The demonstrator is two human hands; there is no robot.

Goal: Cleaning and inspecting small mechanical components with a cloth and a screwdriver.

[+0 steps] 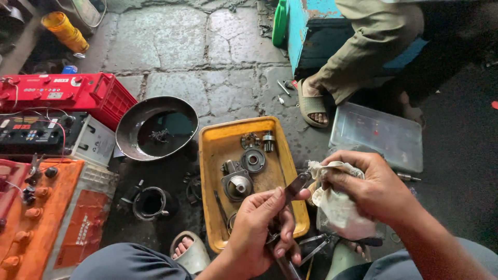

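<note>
My left hand point(262, 228) grips a slim dark metal tool point(294, 185) that points up and to the right. My right hand point(365, 189) holds a dirty white rag point(340, 210) bunched against the tool's tip. Both hands hover over the right edge of a yellow tray point(218, 150) on the stone floor. In the tray lie greasy metal parts: a round housing point(237, 185), a disc-shaped piece point(253, 160) and a small gear point(267, 140).
A dark metal bowl point(155, 127) holding black liquid sits left of the tray. Red and orange batteries point(57, 93) stand at far left. Another person's sandalled foot point(313, 106) rests by a blue box point(311, 31). A clear plastic lid point(376, 134) lies at right. Pliers point(316, 243) lie below my hands.
</note>
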